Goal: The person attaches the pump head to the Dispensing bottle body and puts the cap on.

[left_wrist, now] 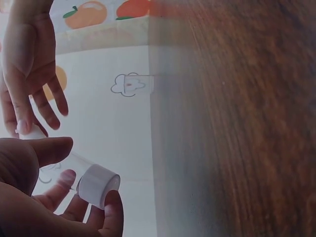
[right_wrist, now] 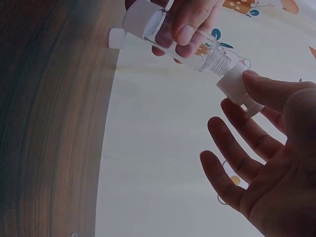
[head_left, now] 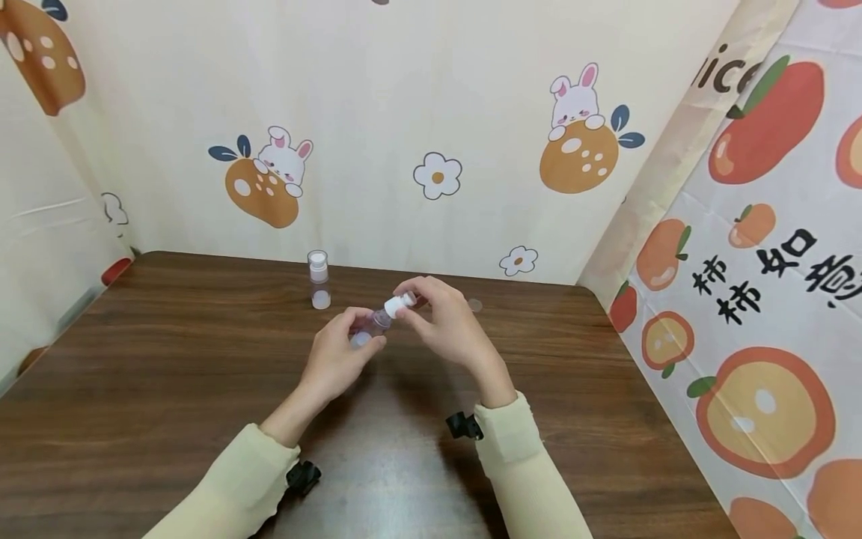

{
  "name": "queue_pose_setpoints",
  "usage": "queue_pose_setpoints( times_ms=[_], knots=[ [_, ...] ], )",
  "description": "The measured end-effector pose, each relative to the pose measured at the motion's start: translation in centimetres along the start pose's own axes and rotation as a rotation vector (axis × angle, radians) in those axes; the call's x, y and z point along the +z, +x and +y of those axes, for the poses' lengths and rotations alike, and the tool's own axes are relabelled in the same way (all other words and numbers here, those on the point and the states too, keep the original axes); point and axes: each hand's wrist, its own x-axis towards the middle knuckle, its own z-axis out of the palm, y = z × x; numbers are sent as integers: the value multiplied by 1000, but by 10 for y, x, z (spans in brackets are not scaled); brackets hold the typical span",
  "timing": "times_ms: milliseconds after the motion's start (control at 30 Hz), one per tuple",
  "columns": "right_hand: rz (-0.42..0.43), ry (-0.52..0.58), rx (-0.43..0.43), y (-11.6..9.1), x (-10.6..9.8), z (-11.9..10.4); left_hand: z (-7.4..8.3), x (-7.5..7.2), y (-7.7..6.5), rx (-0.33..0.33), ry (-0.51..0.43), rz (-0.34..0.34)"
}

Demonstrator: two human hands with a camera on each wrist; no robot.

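Bottle wrapped in my left hand, its cap pinched in my right.
My left hand (head_left: 340, 355) curls round the body of the clear bottle (right_wrist: 170, 48), which leaves the threaded neck (right_wrist: 217, 60) free and tilted up toward my other hand. My right hand (head_left: 444, 318) pinches the white cap (right_wrist: 234, 84) between thumb and forefinger, right at that neck, other fingers spread, seemingly to clear the work; whether cap and threads touch, I cannot tell. The slant, I judge, lines the two up. Beyond my left hand a second bottle (head_left: 319, 281) stands upright on the table (head_left: 202, 389); just outside my right sits a clear cup (head_left: 475, 305), apart from my grip.
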Motion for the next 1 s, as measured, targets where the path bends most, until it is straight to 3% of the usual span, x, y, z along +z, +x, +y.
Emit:
queue_pose_setpoints(
  times_ms=[1000],
  knots=[
    [-95, 12, -64, -1, 1, 3, -1, 3, -1, 3, 34, -26]
  ],
)
